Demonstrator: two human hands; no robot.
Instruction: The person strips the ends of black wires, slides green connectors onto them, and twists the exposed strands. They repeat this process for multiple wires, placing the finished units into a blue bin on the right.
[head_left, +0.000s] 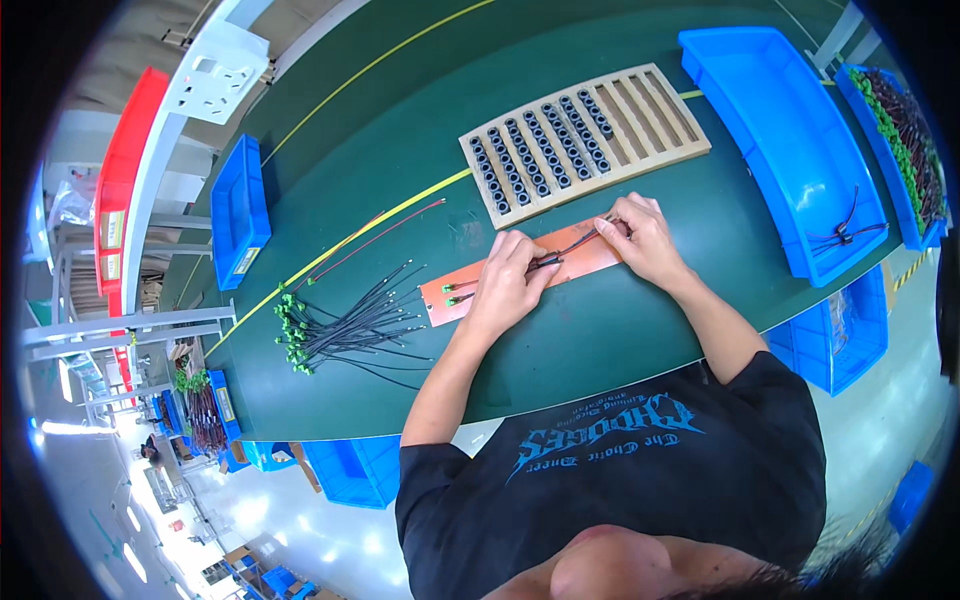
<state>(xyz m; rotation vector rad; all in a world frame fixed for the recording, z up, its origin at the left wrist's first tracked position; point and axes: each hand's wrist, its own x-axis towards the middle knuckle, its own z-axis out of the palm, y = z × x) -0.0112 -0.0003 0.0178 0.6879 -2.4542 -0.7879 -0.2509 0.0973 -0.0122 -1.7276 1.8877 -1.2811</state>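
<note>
An orange strip-shaped board (588, 262) lies on the green table in front of me. Along it run black cables (578, 243) with green connectors (447, 289) at their left end. My left hand (510, 282) is closed on the cables near the board's middle, thumb and fingers pinched round a dark piece whose kind I cannot make out. At the board's right end, my right hand (640, 240) pinches the other end of the cables. The fingertips partly hide what each hand grips.
Beyond the board sits a wooden rack (660, 155) with rows of black ring-ended parts (527, 150). Loose black cables with green ends (340, 325) lie at left, near a red wire (375, 240). A blue bin (785, 150) holding a small cable assembly stands at right, a smaller blue bin (240, 215) far left.
</note>
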